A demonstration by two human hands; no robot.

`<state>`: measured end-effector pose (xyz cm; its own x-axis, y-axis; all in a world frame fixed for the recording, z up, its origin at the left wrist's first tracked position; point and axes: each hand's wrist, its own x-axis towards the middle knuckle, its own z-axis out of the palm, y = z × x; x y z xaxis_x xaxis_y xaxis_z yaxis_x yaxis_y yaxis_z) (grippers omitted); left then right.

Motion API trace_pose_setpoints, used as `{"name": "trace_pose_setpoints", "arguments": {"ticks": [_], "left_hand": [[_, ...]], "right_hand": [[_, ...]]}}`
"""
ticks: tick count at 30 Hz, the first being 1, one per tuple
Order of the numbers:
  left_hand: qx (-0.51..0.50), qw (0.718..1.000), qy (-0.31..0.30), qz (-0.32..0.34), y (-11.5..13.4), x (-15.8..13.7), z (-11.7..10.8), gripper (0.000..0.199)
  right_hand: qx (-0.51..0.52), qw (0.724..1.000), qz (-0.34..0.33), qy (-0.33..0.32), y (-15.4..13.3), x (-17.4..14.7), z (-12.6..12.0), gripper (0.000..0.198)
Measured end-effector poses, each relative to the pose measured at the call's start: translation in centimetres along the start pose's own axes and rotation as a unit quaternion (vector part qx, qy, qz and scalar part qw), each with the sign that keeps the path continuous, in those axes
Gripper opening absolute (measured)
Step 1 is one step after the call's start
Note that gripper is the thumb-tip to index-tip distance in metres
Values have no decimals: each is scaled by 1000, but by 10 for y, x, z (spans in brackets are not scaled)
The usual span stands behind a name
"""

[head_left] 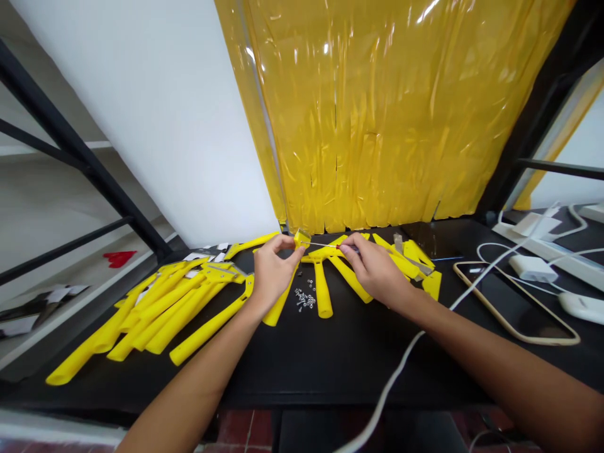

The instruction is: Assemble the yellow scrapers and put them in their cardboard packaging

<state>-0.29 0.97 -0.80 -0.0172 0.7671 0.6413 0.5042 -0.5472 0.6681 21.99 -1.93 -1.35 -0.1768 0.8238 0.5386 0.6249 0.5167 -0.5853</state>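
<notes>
My left hand (pixel 276 270) is closed on a yellow plastic scraper (pixel 283 302), whose tubular handle points down towards me. In my right hand (pixel 372 267) is a screwdriver (pixel 325 245), held level with its thin shaft pointing left. The shaft's tip meets the head of the scraper; the exact contact is too small to make out. Below and between my hands, small screws and nuts (pixel 306 298) lie loose on the black table (pixel 292 371). A yellow handle (pixel 323 289) rests beside them, and another yellow handle (pixel 352 280) slants under my right hand.
Several yellow scrapers (pixel 174 308) are piled at the left. Flat yellow pieces (pixel 418 255) lie right of my right hand. Further right are a phone (pixel 519 302), a white charger (pixel 533 268) and a white cable (pixel 401 368) crossing the table's front edge. Yellow plastic strips (pixel 377 126) hang behind.
</notes>
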Motion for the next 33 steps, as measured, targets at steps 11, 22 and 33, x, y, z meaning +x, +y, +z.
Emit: {"name": "trace_pose_setpoints", "arguments": {"ticks": [11, 22, 33], "left_hand": [[-199, 965, -11, -171, 1, -1, 6, 22], [-213, 964, -6, -161, 7, -5, 8, 24], [-115, 991, -3, -66, 1, -3, 4, 19]], "right_hand": [[-68, 998, -5, 14, -8, -4, -2, 24], [-63, 997, -35, 12, -9, -8, 4, 26], [-36, 999, 3, -11, -4, -5, 2, 27]]}}
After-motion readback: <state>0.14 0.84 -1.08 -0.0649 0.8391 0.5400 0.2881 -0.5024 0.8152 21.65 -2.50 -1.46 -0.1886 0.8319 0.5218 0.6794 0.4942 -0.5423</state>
